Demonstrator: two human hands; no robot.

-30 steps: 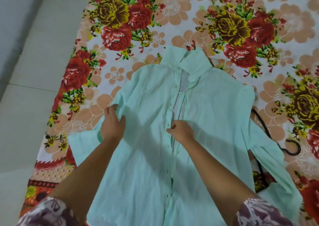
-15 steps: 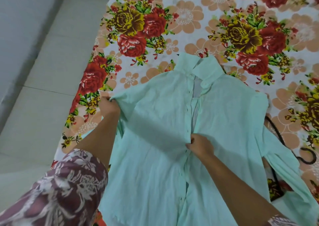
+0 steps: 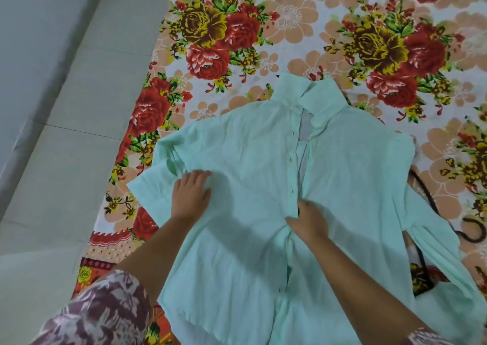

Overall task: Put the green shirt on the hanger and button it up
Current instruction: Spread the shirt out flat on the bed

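The pale green shirt [image 3: 342,176] lies front up on the floral sheet, collar at the far end, its front partly gaping near the collar. My left hand [image 3: 191,195] rests flat on the shirt's left chest near the sleeve, fingers apart. My right hand [image 3: 308,219] presses on the button placket at mid-chest, bunching the cloth under it. A dark hanger [image 3: 471,228] lies to the right, mostly hidden under the shirt's right sleeve, with its hook showing.
The floral bedsheet [image 3: 237,41] covers the surface under the shirt. Its left edge [image 3: 123,144] borders pale floor tiles [image 3: 66,160]. My patterned sleeves show at the bottom corners.
My left hand has let go of the shirt's left shoulder edge and moved inward onto the chest, lying flat. The left sleeve now lies spread out. My right hand stays on the placket.
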